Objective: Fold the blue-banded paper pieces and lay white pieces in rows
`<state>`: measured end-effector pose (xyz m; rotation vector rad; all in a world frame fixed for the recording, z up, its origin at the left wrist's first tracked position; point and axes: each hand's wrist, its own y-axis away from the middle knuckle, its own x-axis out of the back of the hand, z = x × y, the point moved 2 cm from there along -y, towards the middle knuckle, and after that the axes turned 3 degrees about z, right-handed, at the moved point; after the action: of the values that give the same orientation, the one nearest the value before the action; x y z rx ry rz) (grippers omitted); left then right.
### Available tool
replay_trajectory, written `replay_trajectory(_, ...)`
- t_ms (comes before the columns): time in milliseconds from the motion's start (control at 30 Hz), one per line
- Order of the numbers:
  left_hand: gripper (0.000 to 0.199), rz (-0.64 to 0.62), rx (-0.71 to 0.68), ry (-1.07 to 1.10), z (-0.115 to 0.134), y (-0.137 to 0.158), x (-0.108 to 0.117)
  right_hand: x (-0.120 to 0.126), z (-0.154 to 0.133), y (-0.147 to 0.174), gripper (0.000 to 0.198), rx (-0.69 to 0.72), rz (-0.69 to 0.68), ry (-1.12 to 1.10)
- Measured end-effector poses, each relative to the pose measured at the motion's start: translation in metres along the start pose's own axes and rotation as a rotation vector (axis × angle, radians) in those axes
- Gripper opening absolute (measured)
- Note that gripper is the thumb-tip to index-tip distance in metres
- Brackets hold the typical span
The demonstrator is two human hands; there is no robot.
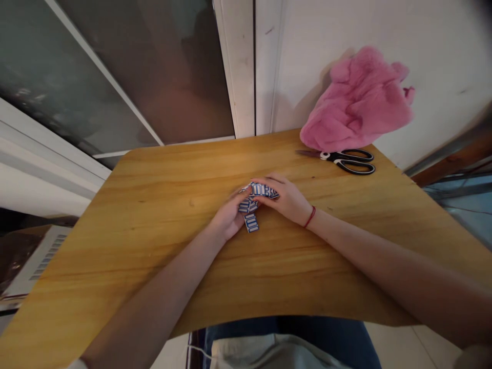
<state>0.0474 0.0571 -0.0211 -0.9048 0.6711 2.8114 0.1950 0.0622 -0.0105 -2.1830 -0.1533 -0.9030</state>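
Several small flat white pieces with blue printed bars and edges (259,189) are bunched between my two hands at the middle of the table; I cannot tell their exact kind. My left hand (229,215) is closed around the left side of the bunch, its thumb on top. From the right, my right hand (286,197) is closed on the other end, thumb below and fingers over the top, with a red string round the wrist. One similar loose piece (251,223) lies just below the bunch, beside my left palm. My fingers hide part of the bunch.
Black-handled scissors (348,160) lie at the table's back right. A crumpled pink plush cloth (359,100) sits behind them, against the white wall. The wooden table (154,205) meets a sliding glass door (154,72) at the back. A box (38,256) stands at the left.
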Motion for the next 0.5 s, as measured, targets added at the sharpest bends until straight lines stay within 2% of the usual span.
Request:
replay_trajectory(200, 0.02, 0.015, -0.026, -0.021, 0.0, -0.001, 0.002, 0.005, 0.0, -0.003, 0.031, -0.105, 0.082, -0.061)
replay_trajectory(433, 0.023, 0.107, 0.006, -0.016, 0.002, 0.001, 0.0, 0.016, 0.002, -0.003, 0.025, -0.229, 0.316, -0.101)
replay_trajectory(500, 0.026, 0.12, 0.024, -0.011, 0.002, 0.002, -0.001, 0.018, 0.001, -0.003, 0.027, -0.247, 0.341, -0.098)
